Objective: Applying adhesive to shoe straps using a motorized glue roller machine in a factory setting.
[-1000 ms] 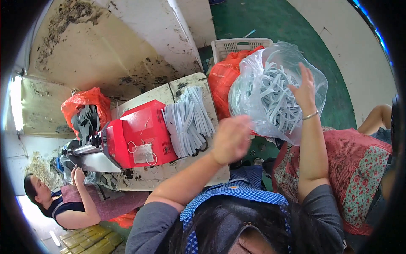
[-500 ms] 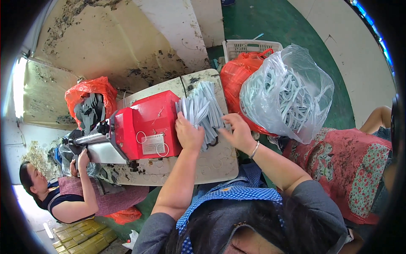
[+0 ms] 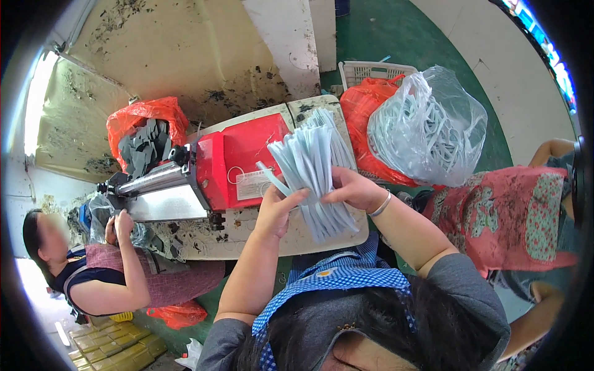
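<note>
A thick bundle of pale grey-blue strips (image 3: 304,162) is gripped between my two hands above the table's front part. My left hand (image 3: 276,209) closes on the bundle's left side, thumb across the strips; one strip sticks out to the left above it. From the right, my right hand (image 3: 356,190), with a bracelet at the wrist, holds the same bundle, thumb in front. The far fingers of both hands are partly hidden behind the strips. More pale strips (image 3: 339,143) lie on the table just beyond the bundle, partly covered by it.
A red machine (image 3: 257,141) with a metal roller (image 3: 151,177) stands left on the worn table (image 3: 272,242). A co-worker (image 3: 102,281) sits at its far left end. Right are a clear bag of strips (image 3: 427,130), red bags (image 3: 366,111) and another person's pink apron (image 3: 495,216).
My right hand has moved in and now holds the bundle too. Both hands have brought the bundle up and nearer, off the strips on the table. The view has shifted slightly.
</note>
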